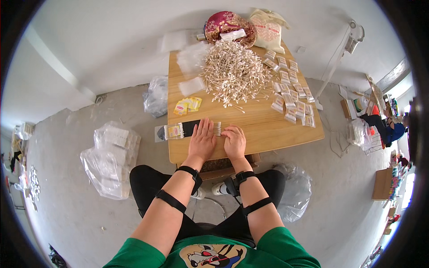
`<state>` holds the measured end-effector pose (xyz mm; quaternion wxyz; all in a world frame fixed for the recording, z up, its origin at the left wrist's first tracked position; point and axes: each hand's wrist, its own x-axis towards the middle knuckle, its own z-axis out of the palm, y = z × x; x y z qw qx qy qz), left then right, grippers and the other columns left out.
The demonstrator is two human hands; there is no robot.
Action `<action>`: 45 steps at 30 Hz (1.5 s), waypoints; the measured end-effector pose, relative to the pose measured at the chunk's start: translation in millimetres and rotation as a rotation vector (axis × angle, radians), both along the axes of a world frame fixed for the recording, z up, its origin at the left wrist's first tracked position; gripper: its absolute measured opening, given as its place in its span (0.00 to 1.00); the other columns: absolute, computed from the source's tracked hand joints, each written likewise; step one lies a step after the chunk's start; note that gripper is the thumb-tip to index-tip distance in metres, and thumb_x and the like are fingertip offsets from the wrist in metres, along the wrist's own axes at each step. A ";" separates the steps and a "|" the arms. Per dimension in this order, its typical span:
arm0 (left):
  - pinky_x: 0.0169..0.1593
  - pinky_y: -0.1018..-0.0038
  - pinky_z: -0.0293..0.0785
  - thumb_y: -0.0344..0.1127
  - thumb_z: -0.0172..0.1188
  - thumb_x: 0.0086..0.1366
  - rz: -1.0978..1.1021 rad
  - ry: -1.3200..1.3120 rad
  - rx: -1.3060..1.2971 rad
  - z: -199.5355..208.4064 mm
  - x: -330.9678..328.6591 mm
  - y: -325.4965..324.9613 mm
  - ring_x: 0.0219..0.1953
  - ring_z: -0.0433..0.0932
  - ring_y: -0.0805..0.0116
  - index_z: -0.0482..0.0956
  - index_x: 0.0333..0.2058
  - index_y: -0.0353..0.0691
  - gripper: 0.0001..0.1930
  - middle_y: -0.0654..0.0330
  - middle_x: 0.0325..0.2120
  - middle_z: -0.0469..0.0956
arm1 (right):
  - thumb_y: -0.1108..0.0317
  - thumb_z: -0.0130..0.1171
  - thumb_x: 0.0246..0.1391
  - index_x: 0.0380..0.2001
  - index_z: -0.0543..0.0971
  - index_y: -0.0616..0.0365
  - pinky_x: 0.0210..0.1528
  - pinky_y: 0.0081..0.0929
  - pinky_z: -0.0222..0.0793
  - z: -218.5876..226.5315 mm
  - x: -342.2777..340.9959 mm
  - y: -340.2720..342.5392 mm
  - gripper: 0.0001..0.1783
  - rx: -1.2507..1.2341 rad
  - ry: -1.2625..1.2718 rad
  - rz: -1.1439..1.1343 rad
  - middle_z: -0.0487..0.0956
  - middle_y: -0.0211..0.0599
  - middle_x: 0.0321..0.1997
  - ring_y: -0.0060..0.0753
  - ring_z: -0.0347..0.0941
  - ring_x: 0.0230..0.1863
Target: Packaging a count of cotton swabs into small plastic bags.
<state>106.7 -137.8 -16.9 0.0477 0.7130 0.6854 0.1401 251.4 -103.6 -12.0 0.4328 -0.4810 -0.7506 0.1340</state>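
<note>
My left hand [202, 139] lies flat, fingers spread, pressing on a row of cotton swabs [216, 128] lined up on a black strip [190, 128] at the near edge of the bench [250, 129]. My right hand [234, 142] rests just beside it with fingers curled loosely onto the wood; neither grip pinches anything that I can see. At the strip's left end sits a filled clear packet of swabs [173, 131]. Just beyond lie a few yellow labels [187, 105] and an empty clear sleeve [192, 85]. Farther out, a big loose heap of swabs [232, 73] covers the middle of the bench, so I judge most of the work is still left. To its right, finished packets [292, 96] lie in rough rows, a fair batch done. At the far edge stand a red round tin [228, 27] and a cloth bag [268, 30].
</note>
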 end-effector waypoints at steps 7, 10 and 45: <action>0.71 0.60 0.45 0.45 0.43 0.70 0.002 0.005 -0.013 4.1 0.5 -0.9 0.71 0.48 0.57 0.55 0.67 0.37 0.30 0.51 0.69 0.50 | 0.79 0.54 0.41 0.23 0.82 0.56 0.53 0.39 0.70 -0.2 -0.4 -0.2 0.09 -0.018 -0.024 0.006 0.80 0.37 0.36 0.46 0.74 0.49; 0.71 0.60 0.45 0.45 0.43 0.70 0.002 -0.001 -0.006 4.4 0.5 -0.8 0.71 0.48 0.57 0.55 0.66 0.37 0.30 0.51 0.69 0.50 | 0.79 0.54 0.41 0.25 0.82 0.55 0.54 0.39 0.69 0.4 -1.3 0.1 0.10 -0.023 -0.019 -0.013 0.80 0.36 0.36 0.45 0.73 0.49; 0.71 0.61 0.44 0.45 0.43 0.70 -0.003 0.007 0.005 -0.3 0.0 -0.4 0.72 0.47 0.57 0.54 0.67 0.36 0.31 0.52 0.69 0.49 | 0.74 0.53 0.46 0.35 0.82 0.50 0.55 0.40 0.65 7.2 -5.0 -1.3 0.13 -0.088 -0.146 -0.029 0.77 0.34 0.41 0.45 0.70 0.50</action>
